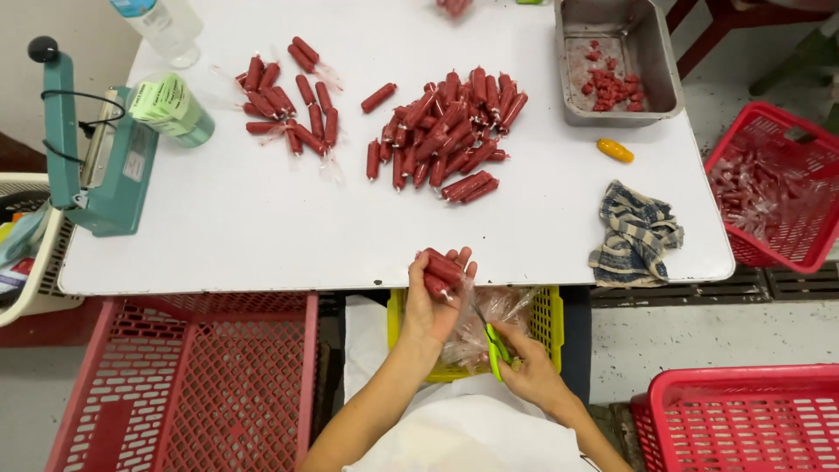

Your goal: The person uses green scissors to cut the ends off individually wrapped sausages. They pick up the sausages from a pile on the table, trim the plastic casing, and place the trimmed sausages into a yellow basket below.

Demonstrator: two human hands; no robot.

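My left hand (430, 306) grips a bunch of red sausage sticks (442, 269) at the white table's (262, 227) near edge. My right hand (529, 367) holds green-handled scissors (495, 343), whose blades point up toward the bottom end of the bunch. Below both hands sits a yellow basket (546, 319) with clear plastic scraps in it. A large pile of red sausage sticks (446, 135) lies mid-table, and a smaller group in clear wrappers (293, 100) lies to its left.
A teal heat sealer (96, 157) stands at the left edge beside a green-capped jar (170, 109) and a bottle (162, 26). A metal tray (620, 61), a yellow object (615, 150) and a striped cloth (636, 234) are at right. Red baskets (183, 385) (769, 183) (743, 419) surround the table.
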